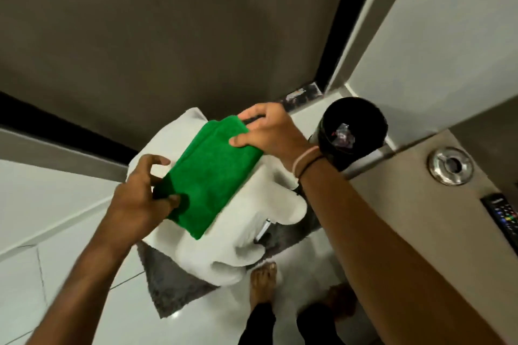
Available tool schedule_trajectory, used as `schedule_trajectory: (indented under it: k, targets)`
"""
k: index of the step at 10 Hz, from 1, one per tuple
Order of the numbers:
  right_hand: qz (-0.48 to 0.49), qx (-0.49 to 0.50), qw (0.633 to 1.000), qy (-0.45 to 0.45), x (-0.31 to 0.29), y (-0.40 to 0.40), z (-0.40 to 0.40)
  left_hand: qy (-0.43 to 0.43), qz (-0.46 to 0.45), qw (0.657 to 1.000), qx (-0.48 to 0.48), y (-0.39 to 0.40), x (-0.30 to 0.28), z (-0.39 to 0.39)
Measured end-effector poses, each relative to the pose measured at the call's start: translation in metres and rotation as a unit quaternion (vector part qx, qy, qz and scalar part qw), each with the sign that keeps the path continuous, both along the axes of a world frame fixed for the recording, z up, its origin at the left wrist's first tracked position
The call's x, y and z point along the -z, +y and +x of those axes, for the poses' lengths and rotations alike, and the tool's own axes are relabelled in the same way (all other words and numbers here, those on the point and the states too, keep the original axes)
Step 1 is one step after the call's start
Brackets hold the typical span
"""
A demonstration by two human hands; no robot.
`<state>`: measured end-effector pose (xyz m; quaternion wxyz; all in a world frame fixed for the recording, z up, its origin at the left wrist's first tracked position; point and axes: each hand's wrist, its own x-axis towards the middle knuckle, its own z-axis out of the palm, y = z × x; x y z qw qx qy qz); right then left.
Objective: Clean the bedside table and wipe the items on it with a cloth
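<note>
Holding a folded green cloth (pixel 213 173) stretched between them, both hands are clamped on it: the left hand (pixel 140 199) pinches the near corner between thumb and fingers, and the right hand (pixel 269 131) grips the far end, thumb pressed on top. The cloth hangs in the air above a heap of white towels (pixel 252 232), which lies on a grey mat (pixel 171 283) on the pale tiled floor (pixel 56 274). Right of the cloth, past the right wrist with its bands (pixel 307 161), stands a black bin (pixel 354 129) with some crumpled wrapping inside. Farther right of the cloth is the beige tabletop (pixel 406 204), carrying a round metal ashtray (pixel 450 166) and, at its edge, a black remote control (pixel 504 218) partly cut off by the frame. Below the cloth, beside the towels, the person's bare feet (pixel 262 283) stand on the floor.
</note>
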<state>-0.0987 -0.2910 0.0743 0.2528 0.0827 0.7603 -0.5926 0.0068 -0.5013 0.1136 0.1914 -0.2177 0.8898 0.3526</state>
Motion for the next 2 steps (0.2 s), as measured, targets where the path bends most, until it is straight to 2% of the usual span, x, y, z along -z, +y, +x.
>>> schedule_trajectory:
  k: [1,2]
  targets:
    - [0.112,0.002,0.992,0.053,0.018,-0.022,0.006,0.004,-0.162,0.982,0.101,-0.005,0.015,0.014]
    - [0.17,0.076,0.976,0.114,0.01,-0.006,0.022,0.09,-0.213,0.957,0.177,0.009,0.007,0.009]
